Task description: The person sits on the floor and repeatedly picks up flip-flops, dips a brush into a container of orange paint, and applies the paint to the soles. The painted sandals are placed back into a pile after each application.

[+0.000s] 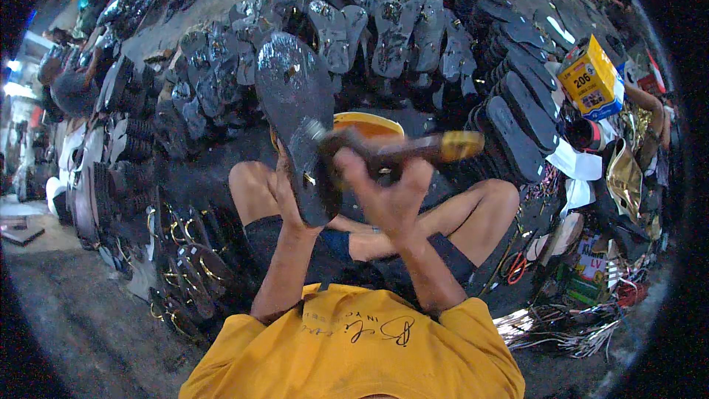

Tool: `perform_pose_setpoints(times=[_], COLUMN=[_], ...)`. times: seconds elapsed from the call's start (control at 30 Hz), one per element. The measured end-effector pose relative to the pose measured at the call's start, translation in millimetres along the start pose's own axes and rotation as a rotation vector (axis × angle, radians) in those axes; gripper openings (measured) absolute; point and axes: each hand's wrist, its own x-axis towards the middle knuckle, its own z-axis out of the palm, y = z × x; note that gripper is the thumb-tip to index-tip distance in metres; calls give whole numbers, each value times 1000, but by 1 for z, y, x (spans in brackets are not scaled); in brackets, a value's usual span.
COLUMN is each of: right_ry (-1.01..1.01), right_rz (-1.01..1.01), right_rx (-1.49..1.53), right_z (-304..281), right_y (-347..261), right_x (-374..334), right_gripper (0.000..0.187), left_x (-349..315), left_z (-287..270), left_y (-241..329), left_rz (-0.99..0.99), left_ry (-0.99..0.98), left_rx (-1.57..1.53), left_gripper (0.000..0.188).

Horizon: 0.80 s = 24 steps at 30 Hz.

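My left hand [288, 196] grips a large dark shoe sole [294, 85] by its lower side, holding it upright with its broad end away from me. The broad end looks glossy, as if wet. My right hand [384, 196], blurred by motion, is closed round a brown-handled tool [421, 149] with a yellow end pointing right. The tool's other end is smeared against or just in front of the sole's middle; its kind cannot be made out. Behind the tool shows a yellow-rimmed round container [369, 120], partly hidden.
Several glossy dark soles [395, 33] stand in an arc ahead. Stacked black soles [513, 129] lie to the right, near a yellow and blue box [591, 80]. Sandals with gold trim [199, 266] lie at left. Scraps and thin strips [569, 329] cover the lower right floor.
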Motion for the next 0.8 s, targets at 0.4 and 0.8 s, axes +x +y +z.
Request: perform_pose_setpoints(times=[0.4,0.8], right_ry=[-284,464], right_rz=[92,358], right_rx=[154,26], right_z=[-13,-107], right_y=[6,206], right_x=[-41,23], right_gripper=[31,38], left_x=[5,92], left_z=[61,94], left_y=[35,57], left_rz=[166,-27], left_ry=[279,-137], left_rx=[578,79], left_gripper=[46,53])
